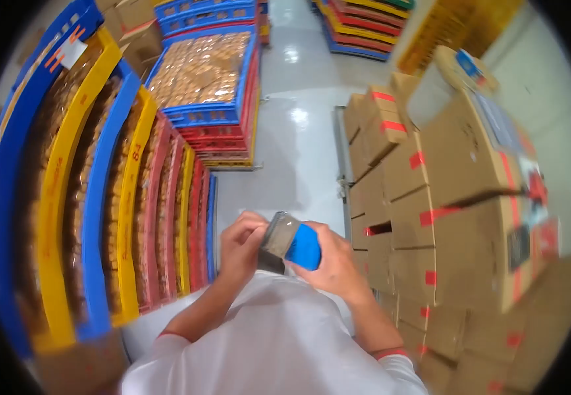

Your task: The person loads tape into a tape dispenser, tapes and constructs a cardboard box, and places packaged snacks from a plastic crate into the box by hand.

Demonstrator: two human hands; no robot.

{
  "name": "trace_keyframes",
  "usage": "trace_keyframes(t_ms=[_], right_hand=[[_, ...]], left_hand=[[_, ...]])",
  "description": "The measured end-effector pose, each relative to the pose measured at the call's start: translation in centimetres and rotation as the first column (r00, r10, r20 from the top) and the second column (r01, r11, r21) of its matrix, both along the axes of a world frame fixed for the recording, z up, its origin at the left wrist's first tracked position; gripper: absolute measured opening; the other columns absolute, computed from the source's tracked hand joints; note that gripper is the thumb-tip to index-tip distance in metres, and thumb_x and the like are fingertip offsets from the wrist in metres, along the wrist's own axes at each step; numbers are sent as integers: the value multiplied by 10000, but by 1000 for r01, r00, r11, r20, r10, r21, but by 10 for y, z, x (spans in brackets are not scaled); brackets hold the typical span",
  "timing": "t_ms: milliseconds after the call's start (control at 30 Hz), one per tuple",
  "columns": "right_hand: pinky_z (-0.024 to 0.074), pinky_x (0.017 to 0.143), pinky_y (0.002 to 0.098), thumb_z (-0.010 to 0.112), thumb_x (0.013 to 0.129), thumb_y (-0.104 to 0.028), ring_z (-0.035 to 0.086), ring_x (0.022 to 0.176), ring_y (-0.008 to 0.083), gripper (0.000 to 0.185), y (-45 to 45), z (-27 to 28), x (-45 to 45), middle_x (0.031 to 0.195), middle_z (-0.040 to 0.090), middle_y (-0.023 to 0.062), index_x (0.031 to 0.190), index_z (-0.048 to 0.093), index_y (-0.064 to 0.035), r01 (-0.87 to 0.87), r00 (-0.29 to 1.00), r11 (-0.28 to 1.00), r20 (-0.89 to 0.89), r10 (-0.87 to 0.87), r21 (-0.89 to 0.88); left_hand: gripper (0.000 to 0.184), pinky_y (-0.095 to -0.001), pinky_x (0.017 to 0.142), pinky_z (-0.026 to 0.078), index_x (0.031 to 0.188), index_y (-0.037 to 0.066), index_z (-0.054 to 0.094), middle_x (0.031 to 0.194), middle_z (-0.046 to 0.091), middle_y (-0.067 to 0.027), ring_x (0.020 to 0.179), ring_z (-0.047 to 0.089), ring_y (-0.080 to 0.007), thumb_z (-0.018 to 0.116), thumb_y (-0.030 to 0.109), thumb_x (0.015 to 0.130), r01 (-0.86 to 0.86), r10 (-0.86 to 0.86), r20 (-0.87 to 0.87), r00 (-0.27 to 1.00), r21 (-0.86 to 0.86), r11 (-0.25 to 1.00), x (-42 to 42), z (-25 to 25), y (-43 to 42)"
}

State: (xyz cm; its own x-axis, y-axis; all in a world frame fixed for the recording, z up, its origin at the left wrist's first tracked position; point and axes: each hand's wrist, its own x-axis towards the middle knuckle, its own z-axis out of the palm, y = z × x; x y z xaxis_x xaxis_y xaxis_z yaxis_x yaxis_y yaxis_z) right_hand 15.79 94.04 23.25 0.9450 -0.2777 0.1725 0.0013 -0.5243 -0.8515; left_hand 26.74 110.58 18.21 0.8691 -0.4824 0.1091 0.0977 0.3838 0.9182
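Observation:
My right hand point(335, 263) is wrapped round a small clear-and-blue item point(303, 245), held in front of my white shirt. Its right part is bright blue; the left part is see-through greyish with a dark edge. Its exact kind does not show. My left hand point(238, 245) is closed in a pinch, thumb and fingertips at the item's left edge. Whether those fingertips grip a thin piece of it is too small to tell.
Stacked coloured crates point(91, 197) of packed brown goods rise close on my left. Farther ahead stands another crate stack point(200, 122). Taped cardboard boxes point(463, 247) are piled on my right. A grey floor aisle point(295, 131) runs between them, with more crates point(364, 26) beyond.

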Motion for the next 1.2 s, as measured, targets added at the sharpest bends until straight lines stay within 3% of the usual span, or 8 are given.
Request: trace_keyframes(t_ms=[133, 233, 467, 533, 733, 933, 1133, 1200], right_hand=[[560, 759, 436, 862, 668, -140, 681, 881, 367, 627, -56, -9, 58, 972, 686, 170, 1230, 595, -56, -18, 996, 975, 82, 38, -223], [561, 794, 451, 849, 658, -131, 683, 929, 385, 658, -99, -14, 106, 1021, 691, 164, 1261, 590, -95, -24, 1000, 952, -26, 17, -304], [541, 751, 468, 818, 672, -149, 664, 873, 378, 620, -183, -2, 249, 947, 676, 155, 1256, 621, -80, 14, 1000, 904, -17, -24, -427], [536, 751, 465, 818, 665, -144, 655, 855, 374, 633, -209, -2, 283, 934, 666, 151, 1262, 619, -73, 35, 999, 880, 1, -39, -474], [516, 774, 446, 841, 643, -162, 627, 865, 344, 732, -277, -20, 361, 950, 618, 137, 1323, 592, -59, 51, 996, 805, -24, -81, -591], [493, 791, 429, 855, 634, -163, 599, 882, 326, 850, -370, -43, 435, 990, 591, 123, 1421, 545, -85, -44, 999, 774, -8, 50, -632], [485, 802, 415, 840, 640, -100, 593, 886, 319, 927, -463, -56, 499, 971, 576, 108, 1500, 495, -122, -109, 989, 809, 21, 148, -577], [484, 799, 416, 835, 641, -87, 593, 886, 316, 946, -497, -60, 520, 964, 573, 104, 1517, 481, -130, -132, 985, 816, 19, 173, -563]], left_hand=[[92, -286, 831, 439, 927, -16, 694, 964, 602, -64, 917, 556, -143, 642, 49, 967, 78, -80, -23, 997, -81, 994, 62, -15, -48], [109, -285, 822, 473, 933, -26, 716, 971, 631, -64, 900, 590, -145, 647, 53, 962, 89, -93, 39, 995, 101, 991, 130, -14, -89], [147, -290, 864, 485, 988, -26, 732, 973, 674, -43, 929, 613, -119, 647, 93, 982, 283, -265, -127, 956, 157, 946, 301, 8, -188], [163, -267, 836, 486, 1062, -21, 729, 936, 705, -34, 856, 616, -97, 631, 92, 999, 390, -326, -358, 875, 122, 913, 337, 12, -212], [232, -253, 797, 483, 1143, -19, 718, 980, 724, -13, 888, 631, -85, 651, 155, 1005, 437, -358, -429, 829, 98, 894, 415, -7, -274], [429, -350, 921, 507, 1295, -29, 653, 1228, 679, -88, 1124, 610, -165, 623, 301, 1022, 455, -332, -400, 854, 268, 849, 470, -11, -321], [479, -401, 1022, 507, 1429, -21, 529, 1410, 570, -110, 1266, 566, -214, 570, 278, 1057, 464, -326, -574, 751, 106, 880, 517, 8, -396], [521, -426, 1016, 530, 1457, -37, 495, 1463, 512, -128, 1318, 523, -248, 570, 289, 1057, 493, -311, -512, 801, 268, 828, 530, 21, -426]])
